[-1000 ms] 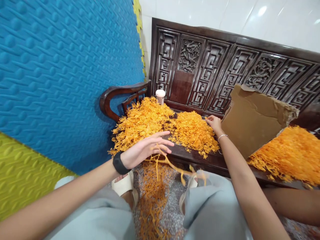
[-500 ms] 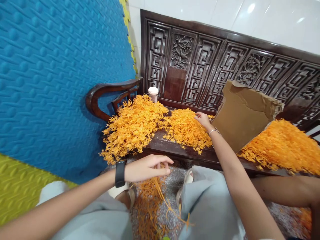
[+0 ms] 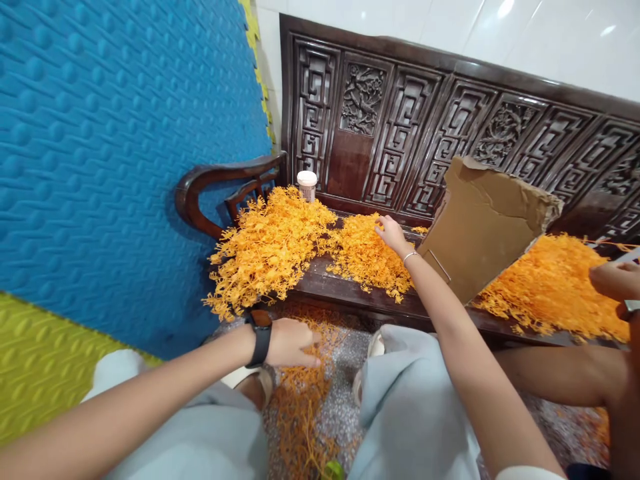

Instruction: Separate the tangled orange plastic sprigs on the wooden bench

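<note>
My right hand (image 3: 393, 235) reaches onto the middle pile of small orange branched pieces (image 3: 367, 257), its fingers apart at the pile's top. No piece can be made out in its grasp. My left hand (image 3: 294, 343) hangs palm down in front of the bench (image 3: 320, 283), fingers loosely spread and nothing visible in them. Long orange strands (image 3: 303, 413) lie on the speckled floor under it, between my feet. A larger heap of orange pieces with frilly ends (image 3: 275, 247) covers the left end of the seat.
A white-lidded tub (image 3: 307, 185) stands behind the left heap. A cardboard sheet (image 3: 487, 223) leans upright between the middle pile and a big orange heap (image 3: 565, 287). Another person's hand (image 3: 617, 280) is at the right edge. The carved backrest (image 3: 353, 163) rises behind.
My left hand has turned palm down, and the strand seen falling below it is now down among the others. My right hand has shifted left. Another person's hand has appeared at right.
</note>
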`<state>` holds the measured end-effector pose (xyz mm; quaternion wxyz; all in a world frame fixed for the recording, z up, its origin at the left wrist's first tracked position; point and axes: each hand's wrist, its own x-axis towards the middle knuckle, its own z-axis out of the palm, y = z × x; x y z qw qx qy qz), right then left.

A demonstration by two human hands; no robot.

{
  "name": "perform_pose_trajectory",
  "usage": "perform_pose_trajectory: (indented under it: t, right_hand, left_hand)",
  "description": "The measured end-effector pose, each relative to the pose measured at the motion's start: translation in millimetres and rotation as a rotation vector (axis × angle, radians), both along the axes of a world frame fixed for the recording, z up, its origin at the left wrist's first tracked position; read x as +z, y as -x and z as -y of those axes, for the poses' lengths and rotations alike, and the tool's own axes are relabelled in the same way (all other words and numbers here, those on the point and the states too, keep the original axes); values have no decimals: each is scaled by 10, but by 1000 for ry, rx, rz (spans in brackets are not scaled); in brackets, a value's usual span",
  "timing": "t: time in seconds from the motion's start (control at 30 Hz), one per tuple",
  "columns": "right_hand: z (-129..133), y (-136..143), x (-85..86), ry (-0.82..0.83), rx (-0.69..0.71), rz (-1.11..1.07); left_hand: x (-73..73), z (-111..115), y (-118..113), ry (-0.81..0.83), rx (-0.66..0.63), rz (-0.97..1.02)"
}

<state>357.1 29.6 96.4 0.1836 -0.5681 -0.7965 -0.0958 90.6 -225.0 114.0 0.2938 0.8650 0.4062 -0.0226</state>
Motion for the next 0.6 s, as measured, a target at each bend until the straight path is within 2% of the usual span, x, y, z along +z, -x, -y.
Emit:
perform_pose_trajectory:
  t: [0.1, 0.2, 0.33, 0.43, 0.5, 0.6]
  right_hand:
    - [55, 298, 24, 16, 110, 225]
    - [169, 683, 32, 34, 242, 382]
    - [352, 1211, 49, 34, 394, 362]
    - [411, 1503, 84, 66, 376, 290]
    - [418, 1647, 96, 91, 389, 278]
    - [455, 1864, 61, 114, 487, 341]
  left_hand:
    - [-132, -24, 10, -21, 20, -102]
    - [-179, -78, -11, -44, 37, -129]
    - [-105, -182, -11, 7, 21, -102]
    - [-65, -280, 53, 63, 46, -89]
    - [-74, -346, 123, 44, 91, -104]
    - [-122, -429, 252, -57, 190, -159]
